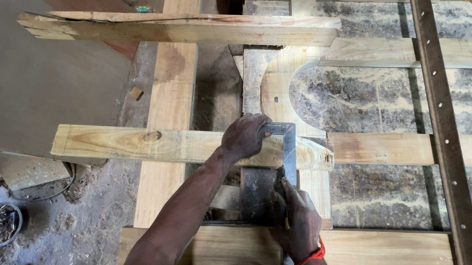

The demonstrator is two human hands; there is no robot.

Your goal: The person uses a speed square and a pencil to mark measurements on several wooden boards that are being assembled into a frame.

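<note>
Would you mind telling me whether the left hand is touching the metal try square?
Touching. The head view shows the left hand pressing its fingertips onto the metal try square, holding it against the wooden plank.

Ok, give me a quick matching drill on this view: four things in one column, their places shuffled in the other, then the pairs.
Things:
1. left hand
2. right hand
3. metal square
4. small round tub

Places:
A. on the ground, lower left
B. lying across the knotty plank
C. pressing the square's upper end onto the plank
D. just below the plank, by the square's blade

Pairs: 1-C, 2-D, 3-B, 4-A
</note>
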